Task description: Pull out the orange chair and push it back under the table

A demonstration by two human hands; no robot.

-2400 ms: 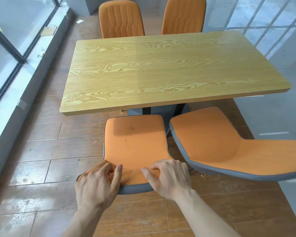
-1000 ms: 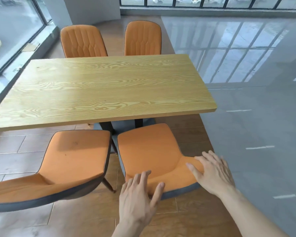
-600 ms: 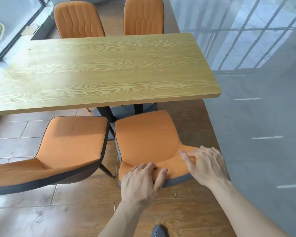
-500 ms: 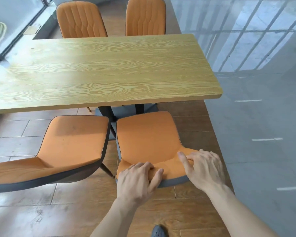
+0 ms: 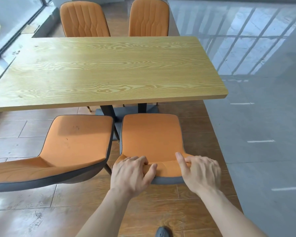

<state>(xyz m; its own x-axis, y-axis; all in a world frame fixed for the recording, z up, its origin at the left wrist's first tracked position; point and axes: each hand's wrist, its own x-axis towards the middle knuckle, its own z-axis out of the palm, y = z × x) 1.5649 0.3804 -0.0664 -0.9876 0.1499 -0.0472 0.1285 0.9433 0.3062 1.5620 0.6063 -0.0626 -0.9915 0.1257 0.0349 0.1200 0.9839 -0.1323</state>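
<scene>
Orange chair backrest edge gripped by both hands.

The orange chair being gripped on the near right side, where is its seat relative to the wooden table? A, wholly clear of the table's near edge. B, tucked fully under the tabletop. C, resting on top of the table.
A: the whole seat of the orange chair shows in front of the wooden table's near edge.

Bright, even daylight — window-grid glare streaks the glossy grey floor, the table shows soft sheen, and wide-angle bending curves the edges.
</scene>
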